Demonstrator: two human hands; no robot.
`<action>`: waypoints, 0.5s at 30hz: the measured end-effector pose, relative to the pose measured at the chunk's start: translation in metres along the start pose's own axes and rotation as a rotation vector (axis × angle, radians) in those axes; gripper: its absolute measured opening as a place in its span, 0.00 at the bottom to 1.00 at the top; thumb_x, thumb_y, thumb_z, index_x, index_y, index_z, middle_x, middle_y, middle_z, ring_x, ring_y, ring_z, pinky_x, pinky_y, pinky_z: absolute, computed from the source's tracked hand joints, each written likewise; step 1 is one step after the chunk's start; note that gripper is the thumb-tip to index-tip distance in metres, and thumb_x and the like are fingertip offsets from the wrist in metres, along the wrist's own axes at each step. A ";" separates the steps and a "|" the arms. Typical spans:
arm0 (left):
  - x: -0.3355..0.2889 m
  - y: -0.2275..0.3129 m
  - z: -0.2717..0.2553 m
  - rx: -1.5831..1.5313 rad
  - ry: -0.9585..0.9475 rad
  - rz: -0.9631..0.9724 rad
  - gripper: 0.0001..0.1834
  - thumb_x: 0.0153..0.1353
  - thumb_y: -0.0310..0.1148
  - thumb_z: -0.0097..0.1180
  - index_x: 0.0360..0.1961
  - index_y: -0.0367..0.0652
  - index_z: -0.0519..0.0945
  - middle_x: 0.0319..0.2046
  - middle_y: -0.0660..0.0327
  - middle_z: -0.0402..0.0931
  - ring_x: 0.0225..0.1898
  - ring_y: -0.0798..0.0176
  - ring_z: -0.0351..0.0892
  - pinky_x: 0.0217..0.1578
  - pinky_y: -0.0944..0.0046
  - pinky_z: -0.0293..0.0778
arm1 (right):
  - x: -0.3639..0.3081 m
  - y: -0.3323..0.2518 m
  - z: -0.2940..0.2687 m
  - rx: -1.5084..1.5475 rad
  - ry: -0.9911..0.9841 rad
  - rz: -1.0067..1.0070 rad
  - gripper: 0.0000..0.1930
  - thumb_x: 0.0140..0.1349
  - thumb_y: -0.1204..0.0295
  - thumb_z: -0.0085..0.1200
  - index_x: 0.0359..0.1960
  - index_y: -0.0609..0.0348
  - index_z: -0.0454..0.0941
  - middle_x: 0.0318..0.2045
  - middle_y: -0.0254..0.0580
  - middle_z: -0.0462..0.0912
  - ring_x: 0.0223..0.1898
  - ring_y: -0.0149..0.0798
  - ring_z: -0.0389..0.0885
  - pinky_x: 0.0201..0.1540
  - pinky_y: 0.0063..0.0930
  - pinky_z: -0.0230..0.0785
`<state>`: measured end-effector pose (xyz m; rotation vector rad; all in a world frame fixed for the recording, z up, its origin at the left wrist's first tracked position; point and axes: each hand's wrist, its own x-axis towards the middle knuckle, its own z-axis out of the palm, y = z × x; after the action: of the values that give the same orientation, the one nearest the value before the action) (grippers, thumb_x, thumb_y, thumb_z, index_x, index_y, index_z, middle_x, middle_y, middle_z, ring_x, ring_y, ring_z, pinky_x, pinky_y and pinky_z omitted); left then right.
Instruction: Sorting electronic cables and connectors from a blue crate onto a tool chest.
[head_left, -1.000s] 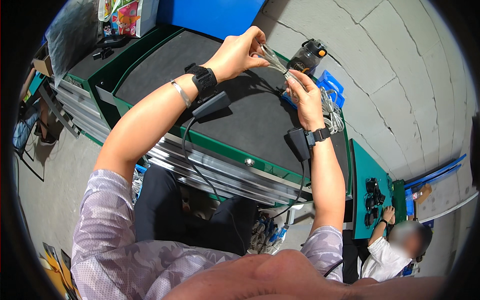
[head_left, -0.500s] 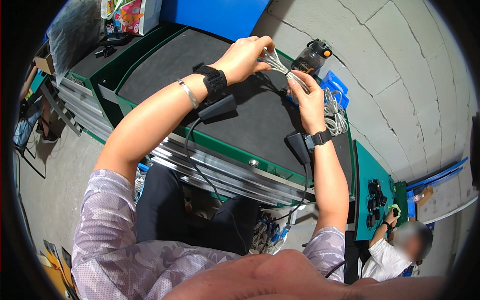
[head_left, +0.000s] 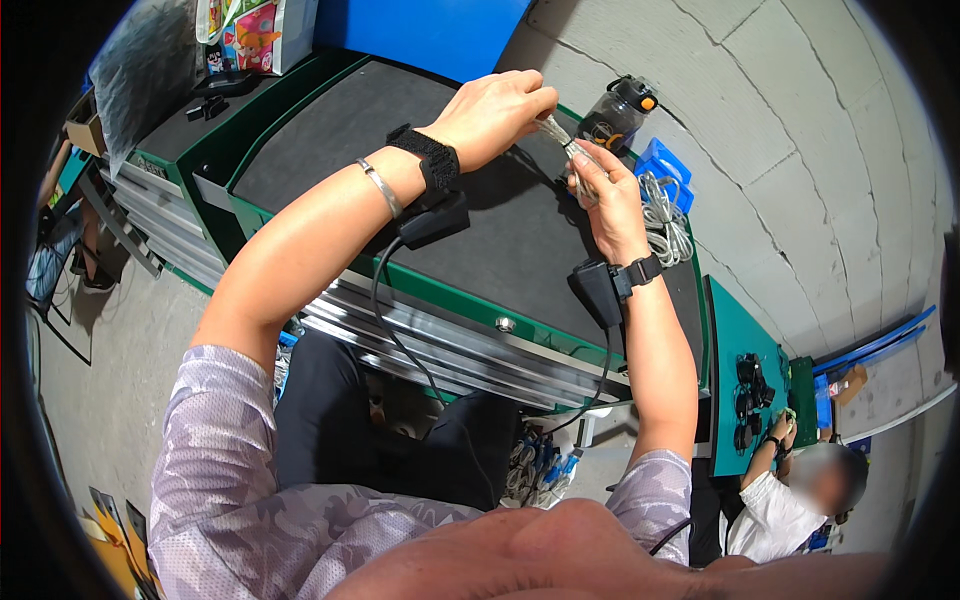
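A bundle of pale grey cable [head_left: 556,130], bound at its middle with a dark tie, is held between my two hands above the dark bench mat. My left hand [head_left: 500,112] closes its fingers around the bundle's upper end. At the lower end my right hand [head_left: 608,190] pinches it between thumb and fingers. Beside my right wrist lies another coiled grey cable [head_left: 664,218], against a small blue bin [head_left: 664,170]. Black strapped devices with cords sit on both my wrists.
A clear bottle with a black lid [head_left: 618,112] stands at the bench's far edge by the wall. The green-edged bench [head_left: 350,150] has a blue panel [head_left: 420,35] behind it. A printed bag [head_left: 250,40] is at the back left. At right, a co-worker [head_left: 780,515] sits by a teal table [head_left: 735,330].
My left hand has closed over the cable bundle's end, whose spread loops showed before. Both hands have shifted slightly, and the bundle sits a little further left.
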<state>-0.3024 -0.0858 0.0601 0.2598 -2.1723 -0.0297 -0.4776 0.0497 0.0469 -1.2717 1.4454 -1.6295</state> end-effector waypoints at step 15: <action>-0.001 -0.003 -0.001 0.074 -0.008 0.015 0.13 0.49 0.30 0.66 0.36 0.47 0.77 0.33 0.63 0.72 0.40 0.56 0.74 0.41 0.58 0.70 | -0.002 -0.001 0.008 -0.409 0.073 -0.374 0.14 0.60 0.73 0.61 0.47 0.62 0.79 0.34 0.35 0.83 0.33 0.23 0.77 0.37 0.19 0.71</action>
<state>-0.3003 -0.0880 0.0594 0.2856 -2.1854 0.0581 -0.4692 0.0485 0.0464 -1.8187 1.7262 -1.6767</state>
